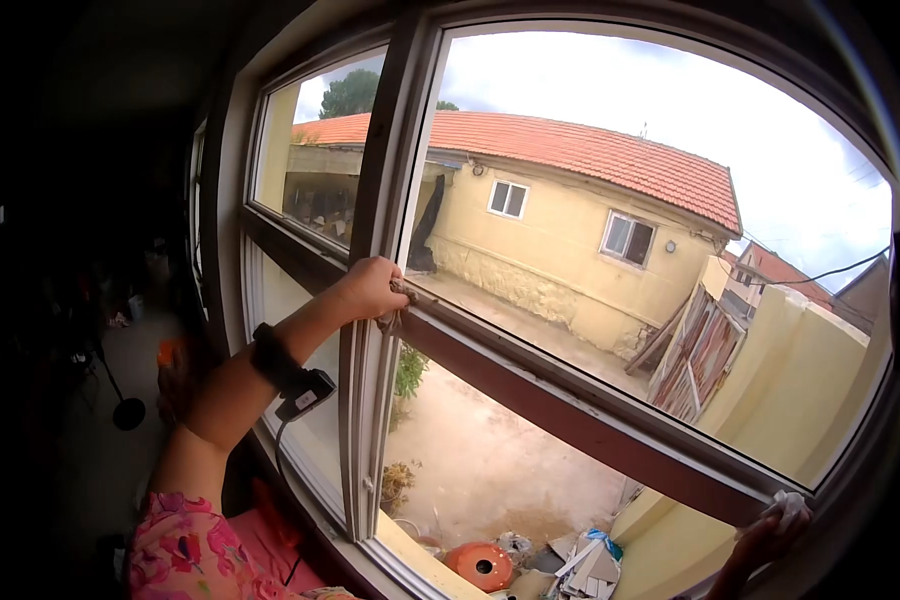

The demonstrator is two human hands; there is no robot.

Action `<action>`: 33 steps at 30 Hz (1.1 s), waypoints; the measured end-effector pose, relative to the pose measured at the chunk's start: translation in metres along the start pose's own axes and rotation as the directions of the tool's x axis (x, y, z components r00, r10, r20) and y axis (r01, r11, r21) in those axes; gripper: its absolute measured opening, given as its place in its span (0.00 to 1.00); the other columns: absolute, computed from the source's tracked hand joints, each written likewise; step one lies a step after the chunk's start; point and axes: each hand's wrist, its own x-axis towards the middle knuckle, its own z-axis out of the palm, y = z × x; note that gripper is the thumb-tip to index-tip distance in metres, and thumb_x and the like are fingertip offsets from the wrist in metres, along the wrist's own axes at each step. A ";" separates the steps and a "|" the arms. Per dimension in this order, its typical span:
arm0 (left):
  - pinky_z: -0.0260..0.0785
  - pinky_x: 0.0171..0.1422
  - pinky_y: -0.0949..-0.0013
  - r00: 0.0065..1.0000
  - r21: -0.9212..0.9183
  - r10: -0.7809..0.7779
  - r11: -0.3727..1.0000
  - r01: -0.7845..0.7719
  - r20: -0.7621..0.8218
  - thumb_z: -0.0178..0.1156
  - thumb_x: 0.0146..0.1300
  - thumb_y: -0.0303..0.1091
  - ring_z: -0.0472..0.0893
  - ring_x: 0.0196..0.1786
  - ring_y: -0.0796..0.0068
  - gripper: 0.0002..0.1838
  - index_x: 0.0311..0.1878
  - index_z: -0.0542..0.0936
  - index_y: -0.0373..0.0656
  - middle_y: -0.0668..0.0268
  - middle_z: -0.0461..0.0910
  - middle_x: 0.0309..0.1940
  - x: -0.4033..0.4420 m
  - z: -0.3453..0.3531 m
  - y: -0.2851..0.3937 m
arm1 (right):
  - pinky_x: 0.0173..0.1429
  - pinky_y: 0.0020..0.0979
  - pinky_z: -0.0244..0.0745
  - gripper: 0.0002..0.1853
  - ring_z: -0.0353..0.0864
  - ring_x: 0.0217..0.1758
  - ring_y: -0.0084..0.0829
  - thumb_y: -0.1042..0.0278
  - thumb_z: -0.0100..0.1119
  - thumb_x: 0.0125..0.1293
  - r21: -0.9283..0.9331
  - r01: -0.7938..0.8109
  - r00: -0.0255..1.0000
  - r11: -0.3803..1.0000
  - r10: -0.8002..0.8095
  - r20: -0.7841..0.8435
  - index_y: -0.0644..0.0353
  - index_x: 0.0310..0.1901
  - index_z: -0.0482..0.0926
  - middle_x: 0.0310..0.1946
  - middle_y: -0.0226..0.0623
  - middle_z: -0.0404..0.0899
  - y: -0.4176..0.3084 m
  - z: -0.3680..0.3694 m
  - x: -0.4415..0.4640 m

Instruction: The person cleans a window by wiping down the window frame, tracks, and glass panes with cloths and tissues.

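Note:
My left hand [367, 287] is closed around a crumpled, brownish cloth [391, 320], pressed against the window's horizontal crossbar where it meets the upright post. A pink floral sleeve [195, 550] covers that upper arm, and a black strap with a small box-like device [305, 393] sits on the forearm. Low at the right, my right hand [758, 543] lies in shadow, gripping a whitish cloth [792, 512] at the far end of the same crossbar [570, 410]. Its fingers are partly hidden by the cloth and the dark.
The window's upright post [385, 150] divides the panes. Beyond the glass stand a yellow building [560, 220] with an orange tiled roof and a yellow wall [785, 370]. Outside below lie an orange round object [480, 566] and scrap pieces [588, 570]. The room at left is dark.

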 end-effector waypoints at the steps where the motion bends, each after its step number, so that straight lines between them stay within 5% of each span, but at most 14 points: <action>1: 0.72 0.37 0.65 0.998 0.059 0.030 0.998 -0.027 -0.061 0.68 0.49 0.34 0.81 0.31 0.63 0.12 0.33 0.82 0.35 0.55 0.81 0.26 -0.002 0.003 0.000 | 0.45 0.37 0.69 0.32 0.72 0.42 0.42 0.38 0.39 0.69 -0.001 -0.006 1.000 1.000 0.006 -0.003 0.68 0.47 0.69 0.41 0.45 0.69 0.001 -0.001 -0.002; 2: 0.72 0.37 0.65 0.998 0.062 0.033 0.998 -0.029 -0.062 0.68 0.49 0.34 0.81 0.31 0.63 0.12 0.33 0.82 0.35 0.55 0.81 0.26 -0.004 0.007 0.000 | 0.46 0.37 0.69 0.32 0.72 0.43 0.43 0.38 0.39 0.68 -0.023 -0.002 1.000 1.000 0.002 0.002 0.68 0.47 0.69 0.41 0.45 0.68 0.003 -0.001 -0.002; 4: 0.72 0.40 0.65 0.924 0.013 0.134 0.990 -0.139 -0.359 0.68 0.51 0.34 0.81 0.35 0.61 0.12 0.33 0.82 0.36 0.57 0.79 0.30 -0.005 0.016 -0.001 | 0.47 0.38 0.69 0.32 0.72 0.43 0.43 0.38 0.39 0.68 -0.042 0.000 1.000 0.999 -0.001 -0.004 0.68 0.47 0.68 0.41 0.46 0.68 0.006 0.000 -0.004; 7: 0.71 0.42 0.66 0.898 -0.083 0.121 0.982 -0.172 -0.422 0.69 0.52 0.35 0.80 0.36 0.63 0.12 0.34 0.82 0.36 0.58 0.77 0.32 -0.004 0.036 -0.005 | 0.50 0.39 0.68 0.31 0.72 0.45 0.44 0.39 0.39 0.69 -0.024 -0.011 1.000 1.000 0.011 0.018 0.68 0.48 0.68 0.42 0.47 0.69 0.012 0.001 -0.004; 11: 0.71 0.41 0.67 0.917 -0.132 0.119 0.975 -0.181 -0.380 0.69 0.52 0.35 0.80 0.35 0.64 0.12 0.36 0.82 0.37 0.59 0.77 0.32 -0.004 0.033 0.002 | 0.51 0.40 0.68 0.31 0.72 0.46 0.46 0.40 0.39 0.68 -0.081 0.013 1.000 0.997 -0.014 -0.006 0.68 0.49 0.68 0.43 0.47 0.69 0.017 0.000 -0.008; 14: 0.70 0.41 0.69 0.978 -0.353 0.132 0.918 -0.182 -0.161 0.69 0.53 0.35 0.79 0.36 0.66 0.12 0.36 0.83 0.37 0.60 0.77 0.32 -0.005 0.022 0.014 | 0.51 0.40 0.68 0.32 0.72 0.46 0.46 0.39 0.39 0.68 -0.074 -0.009 1.000 0.997 0.009 0.002 0.68 0.49 0.68 0.43 0.48 0.69 0.017 -0.001 -0.007; 19: 0.71 0.41 0.69 0.929 -0.075 0.331 0.935 -0.346 -0.165 0.67 0.53 0.33 0.81 0.36 0.68 0.09 0.33 0.83 0.38 0.57 0.79 0.31 -0.002 0.016 0.024 | 0.50 0.40 0.69 0.32 0.73 0.45 0.46 0.39 0.39 0.67 -0.064 0.003 1.000 0.998 -0.001 0.029 0.68 0.48 0.69 0.42 0.48 0.70 0.023 -0.007 -0.008; 23: 0.72 0.42 0.66 0.982 -0.069 0.162 0.983 -0.169 -0.092 0.64 0.53 0.33 0.82 0.37 0.62 0.07 0.31 0.83 0.38 0.54 0.80 0.32 0.000 0.014 0.040 | 0.48 0.40 0.69 0.33 0.74 0.44 0.45 0.38 0.39 0.67 -0.075 -0.035 0.999 0.997 0.038 0.032 0.68 0.48 0.69 0.41 0.47 0.70 0.021 -0.008 -0.005; 26: 0.72 0.43 0.61 0.961 0.138 0.256 0.961 -0.241 -0.100 0.63 0.53 0.33 0.80 0.38 0.53 0.08 0.30 0.81 0.37 0.52 0.79 0.33 0.006 0.021 0.036 | 0.48 0.39 0.70 0.33 0.74 0.43 0.44 0.38 0.40 0.67 -0.052 -0.008 0.999 0.999 0.010 0.032 0.68 0.48 0.69 0.40 0.47 0.70 0.021 -0.008 -0.001; 28: 0.72 0.43 0.58 0.932 0.354 0.251 0.923 -0.149 -0.261 0.63 0.54 0.33 0.79 0.38 0.48 0.08 0.32 0.80 0.38 0.51 0.78 0.33 0.011 0.035 0.021 | 0.47 0.38 0.70 0.33 0.74 0.43 0.43 0.38 0.40 0.67 -0.054 0.051 0.998 0.997 -0.049 0.037 0.68 0.48 0.70 0.40 0.46 0.70 0.023 -0.013 0.001; 33: 0.71 0.42 0.56 0.917 0.145 0.264 0.962 -0.229 -0.298 0.62 0.55 0.31 0.78 0.37 0.48 0.08 0.33 0.79 0.36 0.51 0.76 0.33 0.000 0.028 0.011 | 0.48 0.39 0.69 0.34 0.74 0.43 0.45 0.36 0.37 0.68 -0.078 0.013 1.000 0.997 -0.012 0.010 0.68 0.48 0.70 0.40 0.48 0.71 0.011 -0.008 0.002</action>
